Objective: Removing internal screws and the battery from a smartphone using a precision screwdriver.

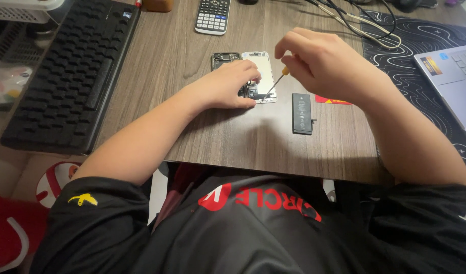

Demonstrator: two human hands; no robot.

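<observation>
An opened smartphone (263,66) lies flat on the wooden desk (233,137), its silver inner frame facing up. My left hand (232,83) rests on the phone's near left part and presses it down. My right hand (319,61) hovers above the phone's right side, gripping a small screwdriver (277,81) with an orange collar. The thin tip points down-left into the phone's lower end. A black flat battery (302,113) lies on the desk just right of the phone, apart from both hands.
A black keyboard (73,71) lies at the left, a calculator (212,16) at the back. A patterned black mat (420,61) with cables (354,23) and a laptop corner (453,76) fills the right. A red card (332,100) sits beside the battery.
</observation>
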